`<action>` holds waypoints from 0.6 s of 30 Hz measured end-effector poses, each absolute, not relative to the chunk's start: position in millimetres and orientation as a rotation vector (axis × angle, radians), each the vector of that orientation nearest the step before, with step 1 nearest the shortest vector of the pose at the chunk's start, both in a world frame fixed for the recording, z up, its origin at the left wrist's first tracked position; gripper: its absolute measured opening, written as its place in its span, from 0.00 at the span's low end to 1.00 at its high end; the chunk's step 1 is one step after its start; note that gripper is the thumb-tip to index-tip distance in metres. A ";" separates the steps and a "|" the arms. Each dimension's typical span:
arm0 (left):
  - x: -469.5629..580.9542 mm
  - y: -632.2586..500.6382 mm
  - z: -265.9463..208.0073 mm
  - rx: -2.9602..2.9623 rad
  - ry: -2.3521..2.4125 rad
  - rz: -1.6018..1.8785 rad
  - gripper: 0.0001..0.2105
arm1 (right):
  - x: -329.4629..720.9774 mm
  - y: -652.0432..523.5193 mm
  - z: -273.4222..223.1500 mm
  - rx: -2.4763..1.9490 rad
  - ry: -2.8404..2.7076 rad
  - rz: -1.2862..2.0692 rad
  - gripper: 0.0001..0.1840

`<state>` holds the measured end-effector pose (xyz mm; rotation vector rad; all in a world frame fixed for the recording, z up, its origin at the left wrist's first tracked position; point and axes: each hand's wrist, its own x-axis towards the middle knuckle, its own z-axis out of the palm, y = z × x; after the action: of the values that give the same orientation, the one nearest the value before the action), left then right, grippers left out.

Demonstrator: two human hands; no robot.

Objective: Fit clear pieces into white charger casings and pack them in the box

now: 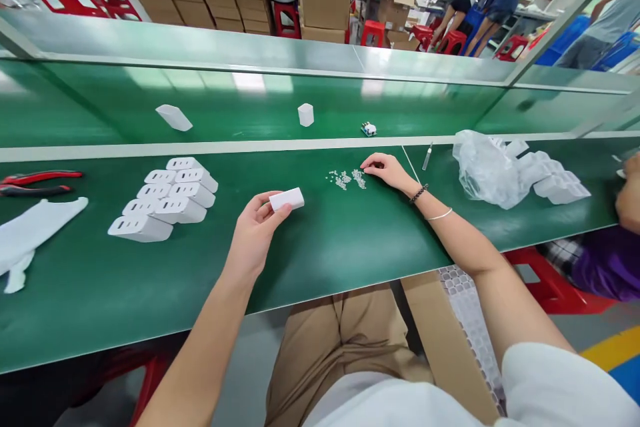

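Observation:
My left hand (pixel 255 230) grips a white plastic charger housing (pixel 287 199) between thumb and fingers, held above the green bench. My right hand (pixel 384 170) rests at the edge of a scatter of tiny clear pieces (pixel 343 179). Its fingertips are pinched together, and whatever lies between them is too small to make out. To the left of my left hand, several white charger housings (pixel 181 208) with slots in their end faces lie in two rows.
Red-handled pliers (pixel 43 177) and a white glove-like cloth (pixel 37 230) lie at far left. A clear plastic bag (pixel 487 170) with white parts is at right, near a small tube (pixel 427 157). Along the belt (pixel 235 107) are white housings and a small electronic part (pixel 369 129). A co-worker's arm (pixel 629 193) shows at right.

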<state>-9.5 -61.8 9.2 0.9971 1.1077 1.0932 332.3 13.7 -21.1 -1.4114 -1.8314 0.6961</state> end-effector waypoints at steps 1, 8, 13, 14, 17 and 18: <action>-5.9 -59.6 9.5 0.993 1.096 1.087 0.24 | 331.8 13.8 -21.4 -1.400 -1.832 0.698 0.11; 4.8 -58.5 7.2 1.017 1.067 1.070 0.24 | 328.3 8.8 -26.5 -1.368 -1.882 0.601 0.08; 4.6 -58.3 8.6 1.037 1.063 1.077 0.23 | 324.2 9.2 -25.5 -1.408 -2.045 0.468 0.09; 3.6 -58.7 9.5 1.043 1.070 1.086 0.22 | 324.4 9.5 -25.2 -1.413 -2.074 0.447 0.09; -3.8 -63.3 12.1 1.102 1.129 1.130 0.19 | 325.8 8.9 -24.7 -1.416 -2.110 0.421 0.09; -7.6 -66.0 12.4 1.127 1.150 1.147 0.19 | 325.6 8.3 -24.5 -1.409 -2.110 0.420 0.09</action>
<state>-7.6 -66.0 12.4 1.1271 1.1497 1.1473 325.6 8.3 -24.5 -1.4091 -2.1101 0.4197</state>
